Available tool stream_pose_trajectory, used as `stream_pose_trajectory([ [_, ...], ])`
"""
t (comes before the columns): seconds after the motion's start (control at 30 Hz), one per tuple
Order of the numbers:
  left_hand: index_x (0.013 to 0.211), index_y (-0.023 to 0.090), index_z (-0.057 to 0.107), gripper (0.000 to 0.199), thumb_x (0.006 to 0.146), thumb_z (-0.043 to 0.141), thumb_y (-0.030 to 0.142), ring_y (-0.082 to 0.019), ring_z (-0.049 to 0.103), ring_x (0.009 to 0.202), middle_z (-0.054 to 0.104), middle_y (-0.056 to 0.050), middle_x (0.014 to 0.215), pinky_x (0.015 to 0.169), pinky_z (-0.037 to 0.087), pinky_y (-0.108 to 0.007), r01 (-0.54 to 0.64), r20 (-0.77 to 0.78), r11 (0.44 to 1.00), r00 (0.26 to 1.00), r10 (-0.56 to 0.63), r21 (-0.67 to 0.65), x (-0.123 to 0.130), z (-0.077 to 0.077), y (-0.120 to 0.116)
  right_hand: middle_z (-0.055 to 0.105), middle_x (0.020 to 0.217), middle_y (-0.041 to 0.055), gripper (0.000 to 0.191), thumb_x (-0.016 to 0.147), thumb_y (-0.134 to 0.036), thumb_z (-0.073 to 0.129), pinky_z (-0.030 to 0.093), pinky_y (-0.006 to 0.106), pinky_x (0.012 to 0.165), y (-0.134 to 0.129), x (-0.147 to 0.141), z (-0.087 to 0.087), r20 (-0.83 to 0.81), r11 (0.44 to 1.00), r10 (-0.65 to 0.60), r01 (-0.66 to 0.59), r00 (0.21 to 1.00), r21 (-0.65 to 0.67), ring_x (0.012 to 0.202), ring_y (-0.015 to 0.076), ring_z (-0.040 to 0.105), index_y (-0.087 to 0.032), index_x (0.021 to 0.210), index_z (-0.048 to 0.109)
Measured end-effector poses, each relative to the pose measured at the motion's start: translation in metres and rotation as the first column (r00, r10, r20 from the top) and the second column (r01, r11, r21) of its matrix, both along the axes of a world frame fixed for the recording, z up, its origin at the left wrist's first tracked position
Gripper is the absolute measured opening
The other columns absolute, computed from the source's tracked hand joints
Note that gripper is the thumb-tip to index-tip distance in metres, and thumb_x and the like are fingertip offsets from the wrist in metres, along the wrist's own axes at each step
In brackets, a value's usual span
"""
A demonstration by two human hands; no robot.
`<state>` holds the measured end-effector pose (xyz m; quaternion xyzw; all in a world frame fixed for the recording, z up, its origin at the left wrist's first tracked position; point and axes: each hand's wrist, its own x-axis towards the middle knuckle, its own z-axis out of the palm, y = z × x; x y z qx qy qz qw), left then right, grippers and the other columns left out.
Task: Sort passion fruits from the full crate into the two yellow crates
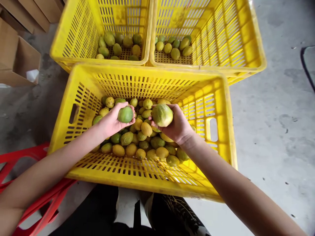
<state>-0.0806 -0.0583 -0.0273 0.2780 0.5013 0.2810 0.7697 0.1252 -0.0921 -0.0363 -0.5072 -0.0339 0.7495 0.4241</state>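
1. Currently holds a green citrus fruit (125,114) in the left hand (113,122), above the heap. Left hand: curled around the fruit from beneath and behind, with the thumb along the upper side.
2. Holds a larger yellow-green citrus fruit (162,115) in the right hand (179,126), near the first fruit but apart from it. Right hand: wrapped around the back and underside, with fingertips showing at the left edge. Firmness of grip: cannot tell.
3. Both grips: cradling rather than pinching, probably to bear the weight on palm and fingers and to leave most of the facing skin uncovered to view.
4. Both held fruits: over the interior of the front yellow crate (147,187), probably a safe position in case of a slip.
5. Below: yellow and green lemons (147,129), loose and heaped on the crate bottom. Slotted walls: presumably for containing rolling fruit while admitting air.
6. Beyond: a rear left crate (81,58) with a small fruit group (117,49), and a rear right crate (218,39) with a second group (175,53). Set side by side along the far rim, presumably for short reach; divided by adjoining walls, presumably to prevent mixing.
7. Surroundings: a red plastic frame (31,153) at the left, partly cut off; an open cardboard box (14,77) farther back; concrete floor (270,131) underneath.
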Motion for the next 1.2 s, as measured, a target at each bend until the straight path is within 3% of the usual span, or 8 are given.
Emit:
stream_pose_trajectory([
  [0.17,0.08,0.016,0.059,0.023,0.098,0.051,0.029,-0.013,0.065,0.067,0.063,-0.004,0.08,0.062,0.057,-0.024,-0.014,0.196,0.987,0.979,0.046,-0.16,0.004,0.007,-0.004,0.07,0.08,0.0033,0.022,0.09,-0.042,0.059,0.059,0.027,0.061,-0.002,-0.007,0.005,-0.093,0.994,-0.061,0.051,0.994,-0.1,0.074,0.0176,0.068,-0.021,0.096,0.062],
  [0.27,0.082,0.015,0.059,0.025,0.1,0.052,0.032,-0.015,0.066,0.067,0.063,-0.004,0.079,0.058,0.057,-0.024,-0.005,0.234,0.977,0.971,0.056,-0.212,0.007,0.008,-0.005,0.069,0.077,0.0008,0.022,0.085,-0.041,0.07,0.058,0.026,0.06,-0.003,-0.011,0.003,-0.084,0.994,-0.092,0.087,0.992,-0.065,0.071,0.017,0.067,-0.023,0.094,0.061],
  [0.37,0.083,0.015,0.059,0.021,0.096,0.062,0.032,-0.014,0.066,0.067,0.063,-0.003,0.079,0.055,0.055,-0.021,0.013,0.19,0.973,0.981,0.032,-0.23,0.005,0.004,-0.005,0.069,0.076,0.0014,0.019,0.087,-0.039,0.069,0.06,0.03,0.065,-0.003,-0.013,0.003,-0.078,0.996,-0.092,0.091,0.993,-0.009,0.073,0.019,0.069,-0.022,0.093,0.061],
  [0.47,0.087,0.013,0.061,0.009,0.087,0.069,0.017,-0.012,0.065,0.067,0.063,-0.003,0.081,0.053,0.051,-0.018,-0.003,0.154,0.978,0.987,0.036,-0.21,0.001,-0.001,-0.007,0.068,0.075,0.0036,0.022,0.095,-0.041,0.054,0.062,0.033,0.069,-0.003,-0.013,0.004,-0.084,0.997,-0.076,0.073,0.994,-0.038,0.074,0.0202,0.069,-0.021,0.096,0.064],
  [0.67,0.083,0.017,0.056,0.01,0.084,0.061,0.008,-0.012,0.063,0.075,0.061,-0.002,0.081,0.075,0.058,-0.027,-0.166,0.03,0.953,0.983,0.179,-0.254,0.001,0.0,-0.005,0.067,0.077,0.0027,0.027,0.092,-0.048,0.062,0.062,0.03,0.066,-0.003,-0.009,0.005,-0.098,0.994,-0.097,0.091,0.99,-0.068,0.07,0.0179,0.067,-0.022,0.099,0.064],
  [0.9,0.081,0.019,0.051,0.013,0.08,0.063,0.015,-0.014,0.055,0.061,0.052,0.0,0.07,0.055,0.052,-0.026,-0.28,-0.069,0.873,0.959,0.276,-0.4,0.001,0.004,0.0,0.069,0.078,0.0057,0.022,0.09,-0.042,0.054,0.059,0.032,0.062,-0.004,-0.008,-0.002,-0.008,0.985,-0.112,0.11,0.994,-0.134,0.078,0.0222,0.068,-0.021,0.095,0.06],
  [1.0,0.089,0.017,0.055,0.014,0.082,0.068,0.015,-0.014,0.06,0.064,0.06,-0.003,0.076,0.058,0.055,-0.027,-0.271,-0.073,0.899,0.962,0.263,-0.342,0.0,0.002,0.001,0.068,0.077,0.0061,0.022,0.088,-0.044,0.055,0.056,0.032,0.06,-0.004,-0.007,-0.005,0.042,0.99,-0.106,0.11,0.993,-0.09,0.077,0.0229,0.067,-0.022,0.09,0.059],
  [1.2,0.099,0.013,0.059,0.01,0.09,0.061,0.016,-0.018,0.069,0.078,0.068,-0.012,0.09,0.067,0.061,-0.027,-0.233,-0.074,0.91,0.972,0.222,-0.343,-0.005,-0.001,0.004,0.065,0.084,0.0018,0.028,0.084,-0.044,0.068,0.061,0.033,0.078,-0.005,-0.009,-0.001,0.172,0.992,-0.115,0.105,0.978,0.066,0.086,0.0202,0.069,-0.023,0.1,0.059],
])
